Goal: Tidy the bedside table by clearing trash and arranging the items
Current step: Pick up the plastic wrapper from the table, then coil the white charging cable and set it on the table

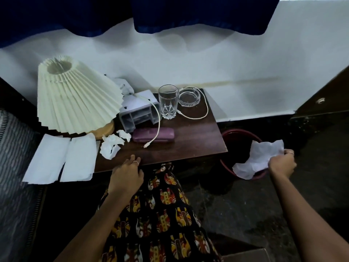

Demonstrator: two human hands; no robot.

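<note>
Right hand (pixel 282 163) is pinching crumpled tissue (pixel 258 157) over red bin (pixel 226 134) beside tabletop (pixel 188 144) right edge; best released squarely inside rim. Left hand (pixel 128 173), fingers relaxed, is being rested at front edge near remaining tissue wads (pixel 111 145).

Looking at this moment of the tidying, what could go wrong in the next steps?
1. The white cable lies over the purple case and loops past the drinking glass; pulling either one may tip the glass.
2. The paper held by the right hand hangs over the bin's near rim, so it may fall outside.
3. The left hand reaching for the crumpled tissues could brush the tilted lamp.
</note>
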